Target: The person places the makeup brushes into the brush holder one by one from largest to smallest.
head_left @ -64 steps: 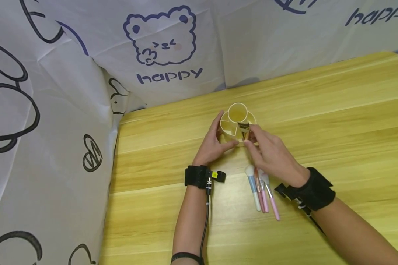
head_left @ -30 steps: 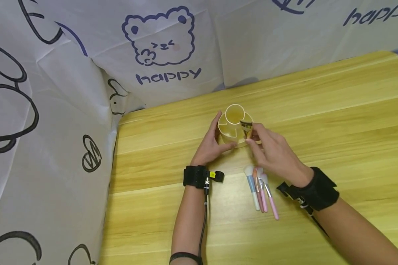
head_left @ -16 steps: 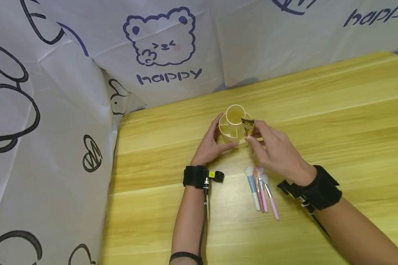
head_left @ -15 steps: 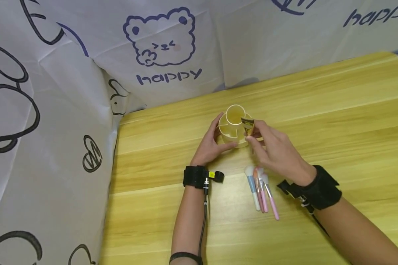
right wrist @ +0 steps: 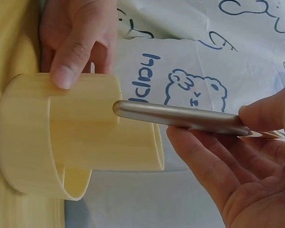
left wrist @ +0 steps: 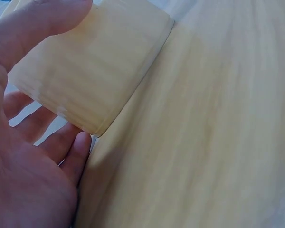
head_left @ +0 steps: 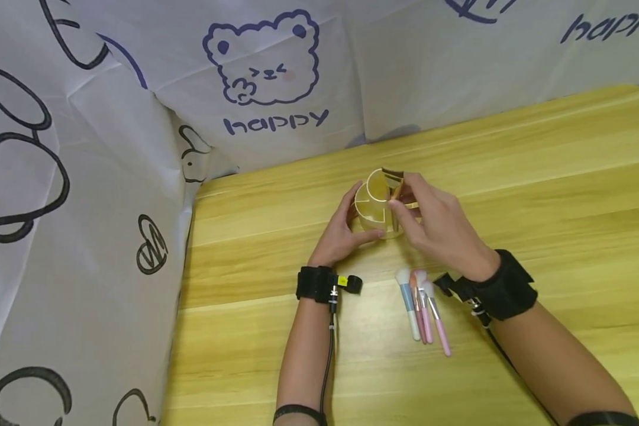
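My left hand [head_left: 335, 236] holds a cream round brush holder [head_left: 371, 223] on the table, thumb on its near side and fingers round its left. Low compartments surround a taller cup [head_left: 378, 184] in it. My right hand [head_left: 442, 222] pinches a makeup brush [head_left: 396, 184] with dark bristles and a gold ferrule, bristles up. In the right wrist view, the brush's metallic handle [right wrist: 180, 117] points at the holder, its rounded tip over the low compartment in front of the cup. The left wrist view shows the left thumb [left wrist: 42, 23] on the holder's wall [left wrist: 95, 66].
Several makeup brushes [head_left: 422, 307] with blue-white and pink handles lie on the wooden table [head_left: 538, 195] in front of the holder. A white printed cloth [head_left: 266, 71] hangs behind the table and along its left side.
The right hand has lifted the makeup brush and carried it slightly toward the far side, so its bristles now stand beside the cup's rim. The left hand and the holder stay in place.
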### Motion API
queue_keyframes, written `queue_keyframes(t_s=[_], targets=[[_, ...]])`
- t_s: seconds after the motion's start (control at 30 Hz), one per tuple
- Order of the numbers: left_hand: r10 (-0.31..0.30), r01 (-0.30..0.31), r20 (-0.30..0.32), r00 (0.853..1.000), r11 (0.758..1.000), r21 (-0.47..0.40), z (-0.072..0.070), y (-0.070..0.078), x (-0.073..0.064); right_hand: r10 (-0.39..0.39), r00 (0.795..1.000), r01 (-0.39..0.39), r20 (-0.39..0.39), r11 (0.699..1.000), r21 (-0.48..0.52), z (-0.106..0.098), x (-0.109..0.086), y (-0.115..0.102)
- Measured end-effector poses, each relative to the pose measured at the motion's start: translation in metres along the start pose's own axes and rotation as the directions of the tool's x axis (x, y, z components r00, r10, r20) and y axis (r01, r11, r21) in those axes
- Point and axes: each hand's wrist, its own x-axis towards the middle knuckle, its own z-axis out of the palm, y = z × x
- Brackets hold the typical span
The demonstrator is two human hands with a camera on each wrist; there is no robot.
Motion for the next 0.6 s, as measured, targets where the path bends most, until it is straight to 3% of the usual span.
queue_keyframes(t_s=[0.2,0.43,0.6], targets=[[0.006,-0.006,0.009,1.000,1.000,-0.015,-0.001,-0.001,0.000,0.027,1.000,-0.027,0.009,1.000,0.013,0.000,0.002,0.002],[-0.006,0.006,0.006,1.000,1.000,0.010,-0.002,0.000,0.001,0.091,0.996,-0.091,0.021,0.996,-0.001,-0.004,-0.009,0.009],[-0.024,0.024,-0.002,1.000,0.999,0.029,0.000,0.000,0.001,0.074,0.997,-0.074,0.019,0.997,0.001,-0.003,-0.012,0.012]])
